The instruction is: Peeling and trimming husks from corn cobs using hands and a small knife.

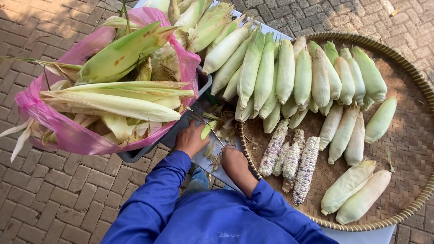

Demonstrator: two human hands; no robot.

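A short green piece of corn (209,129) lay on the grey cutting board (205,159), just beside the rim of the round woven tray (409,135). The left hand (191,140) closed over its near end, seemingly to keep it from rolling. The right hand (233,163) gripped a thin knife (214,133) whose blade angled up to the piece, apparently to trim it. Husk scraps (226,128) lay around the cut, against the tray's edge. On the tray, ears in pale husk (285,70) lay side by side in rows, and bare mottled purple-and-white cobs (291,160) were grouped nearer the person, as if sorted. Well away from the tray, beyond the board, a pink plastic bag (68,133) in a dark tub (135,155) held loose husks and leaves.
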